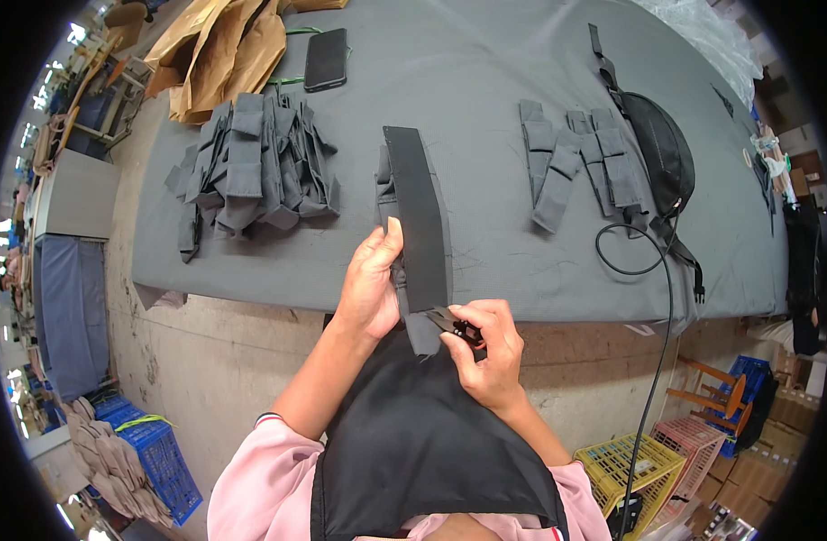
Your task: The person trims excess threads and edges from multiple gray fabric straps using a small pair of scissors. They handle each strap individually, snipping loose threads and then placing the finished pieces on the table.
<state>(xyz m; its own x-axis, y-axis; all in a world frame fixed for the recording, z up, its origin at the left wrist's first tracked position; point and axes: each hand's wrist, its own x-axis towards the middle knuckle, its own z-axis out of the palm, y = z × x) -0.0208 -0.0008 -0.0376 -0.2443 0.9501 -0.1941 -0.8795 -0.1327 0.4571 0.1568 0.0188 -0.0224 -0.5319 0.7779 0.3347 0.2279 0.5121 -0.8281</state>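
- Head view: the left hand (370,284) holds a long black fabric strip (419,225) upright over the near edge of the grey-covered table (485,81), thumb on the front face and fingers curled behind it, clamped on the strip's left edge.
- The right hand (487,352) is closed around small thread snips (456,325), whose blades meet the strip's lower end, just beside the left palm.
- The step in hand looks like trimming at the strip's bottom edge; by my judgement the next move needs the strip kept taut and the blades kept off the cloth itself.
- On the table beyond lie a heap of grey strap pieces (251,167) to the left, a smaller row of strap pieces (575,162) to the right, a phone (326,59) and a black waist bag (661,149).
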